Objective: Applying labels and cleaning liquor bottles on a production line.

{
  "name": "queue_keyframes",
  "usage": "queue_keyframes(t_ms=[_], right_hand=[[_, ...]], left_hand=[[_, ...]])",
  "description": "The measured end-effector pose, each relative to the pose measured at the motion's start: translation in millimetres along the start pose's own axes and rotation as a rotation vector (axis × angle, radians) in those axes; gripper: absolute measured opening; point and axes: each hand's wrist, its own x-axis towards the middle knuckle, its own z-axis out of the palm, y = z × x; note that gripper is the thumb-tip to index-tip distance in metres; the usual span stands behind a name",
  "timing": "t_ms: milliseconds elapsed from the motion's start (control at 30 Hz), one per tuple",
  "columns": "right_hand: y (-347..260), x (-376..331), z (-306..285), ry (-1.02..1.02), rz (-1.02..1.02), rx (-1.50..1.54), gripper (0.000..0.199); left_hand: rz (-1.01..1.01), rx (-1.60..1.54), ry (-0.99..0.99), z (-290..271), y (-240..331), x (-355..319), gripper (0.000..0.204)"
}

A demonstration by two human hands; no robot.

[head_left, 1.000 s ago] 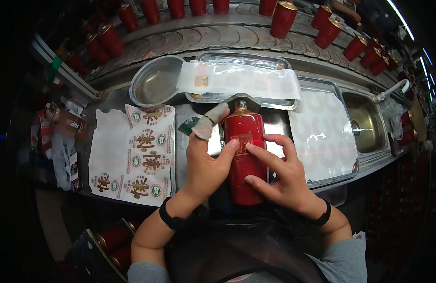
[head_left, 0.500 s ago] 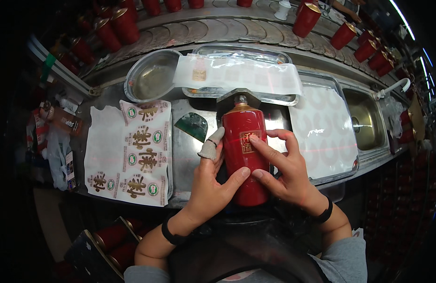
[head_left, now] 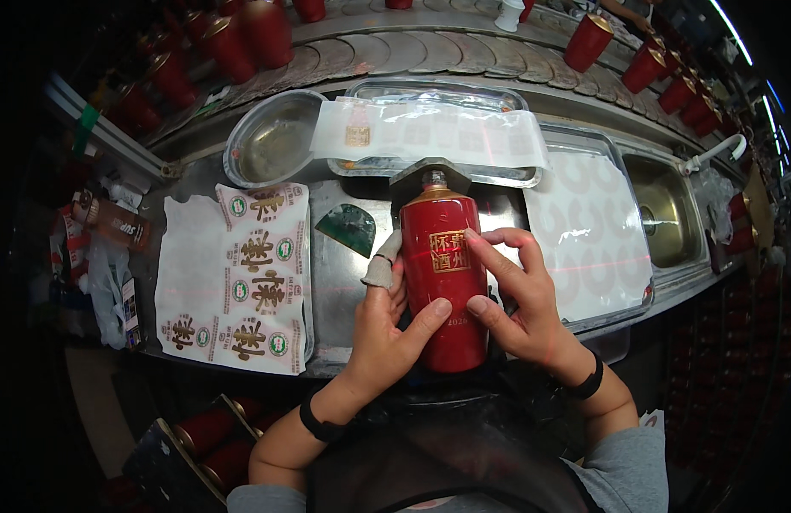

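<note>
A glossy red bottle [head_left: 436, 340] with a gold shoulder lies tilted before me, its neck in a dark notched rest [head_left: 404, 185]. My left hand [head_left: 385, 329] is wrapped round its left side, thumb on the front; grey finger cots [head_left: 378, 272] cover fingertips. A square gold decal [head_left: 449, 250] sits on the bottle's upper front. At the decal's upper right corner is the index fingertip of my right hand [head_left: 525, 303]. That hand's thumb touches the bottle lower down, its fingers spread apart. A dark green scraper-like piece [head_left: 348, 229] lies left of the bottle.
Printed decal sheets [head_left: 229, 299] lie at left. Behind are a metal bowl [head_left: 274, 141] and a decal strip [head_left: 430, 128] across a tray. A backing sheet [head_left: 584, 239] and a sink [head_left: 661, 201] are at right. Red bottles [head_left: 588, 43] stand on the conveyor [head_left: 395, 56].
My right fingers have moved off the decal's middle to its upper right corner, so the whole decal shows. The right thumb has shifted up slightly. Bottles on the conveyor have moved right.
</note>
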Motion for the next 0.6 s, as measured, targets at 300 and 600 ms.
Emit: queue_keyframes(t_ms=[300,600], right_hand=[[3.2,-1.9,0.9,-0.029,-0.021,-0.054,0.06],[2.3,0.3,3.3,-0.014,-0.036,-0.047,0.06]], left_hand=[[-0.015,0.051,-0.041,-2.0,1.2,-0.8,0.088],[-0.011,0.053,-0.04,-2.8,3.4,0.7,0.088]])
